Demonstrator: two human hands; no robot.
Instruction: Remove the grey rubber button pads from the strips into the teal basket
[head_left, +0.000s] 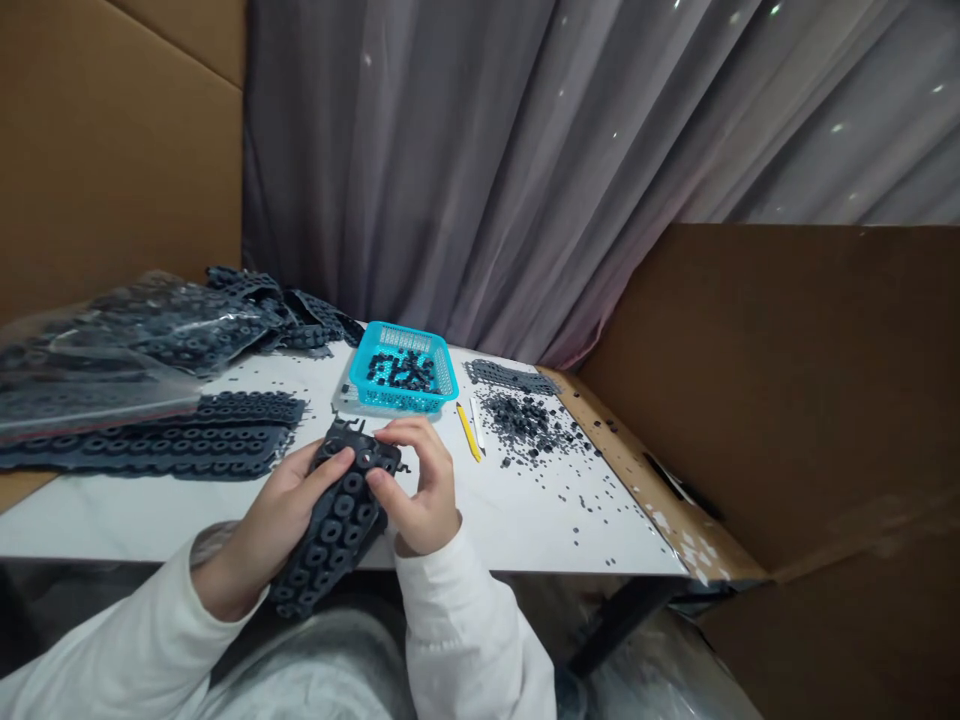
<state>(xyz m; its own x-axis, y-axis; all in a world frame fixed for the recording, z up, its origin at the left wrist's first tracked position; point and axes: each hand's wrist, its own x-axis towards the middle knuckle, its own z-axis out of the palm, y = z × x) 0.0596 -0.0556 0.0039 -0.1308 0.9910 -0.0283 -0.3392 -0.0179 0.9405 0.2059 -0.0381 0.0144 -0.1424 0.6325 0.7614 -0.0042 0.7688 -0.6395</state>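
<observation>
A dark rubber sheet (337,520) with rows of ring-shaped pieces slants over the table's front edge, its lower end near my lap. My left hand (281,510) grips its left side, thumb lying on the top face. At the upper right end, my right hand (424,490) pinches the sheet's edge between thumb and fingers. Ragged bits stick out at that far end. Just beyond my hands stands a turquoise basket (448,375) with small dark pieces (409,370) inside.
A yellow pen-like tool (468,432) and a white one (478,424) lie beside a pile of black bits (525,420). A flat dark sheet (510,376) lies behind. Leftward are stacked sheets (150,440) and a clear plastic bag (150,330). Cardboard walls (810,380) flank the table (510,530).
</observation>
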